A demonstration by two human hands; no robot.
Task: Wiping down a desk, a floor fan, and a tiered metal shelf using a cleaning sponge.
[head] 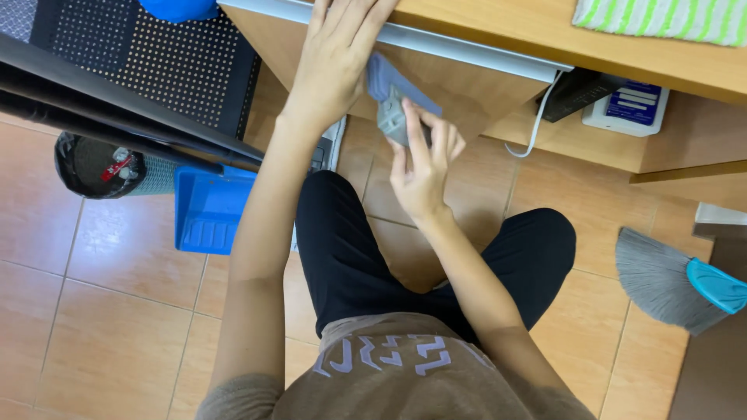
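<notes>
— Grey-blue cleaning cloth: where is it?

— Up against the slanted wooden underside of the desk, just below the metal rail that runs along the desk's edge. It sits between the two hands.

— Which hand has it?

— The right hand. Its fingers are curled and pinch the lower, bunched end of the cloth, thumb on one side and fingertips on the other. The upper part of the cloth lies flat on the wood.

— And the left hand?

— It reaches higher, fingers extended and close together, laid flat on the rail and the desk edge. Its thumb side is right beside the cloth's upper corner; I cannot tell whether it touches the cloth.

— What is the person doing otherwise?

— Sitting cross-legged on the tan tiled floor, in black trousers and a brown shirt, both arms stretched forward.

— What lies around?

— A blue dustpan stands on the floor by the left arm, and beyond it a black mesh waste basket with scraps inside. A grey-bristled broom head with a blue collar lies on the tiles to the right, well apart from the hands. A white cable hangs down under the desk near a white and blue box. A green-striped cloth rests on the desk top.
</notes>
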